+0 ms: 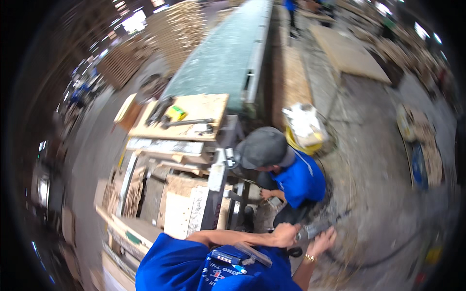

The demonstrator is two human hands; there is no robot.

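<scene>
A grey handheld power tool [316, 228], with a thin shaft pointing to the far right, is in front of me at the lower right. My left hand [285, 236] reaches across my body and is closed round the tool's near end. Against its underside my right hand [322, 242] has bent, closed fingers, partly blurred; a gold-coloured band circles that wrist. A dark cord [374, 264] curves over the floor on the right. Just beyond my hands crouches a co-worker [301, 177] in a grey cap and blue shirt, one hand low near the floor.
Left of the co-worker stands a workbench frame [211, 177] with boards inside. Its wooden top [204, 104] carries tools and a yellow-green item. A long green-topped table [213, 53] stretches away. A yellow bucket [310, 145] holds a white sack. Stacked wood [177, 29] stands behind.
</scene>
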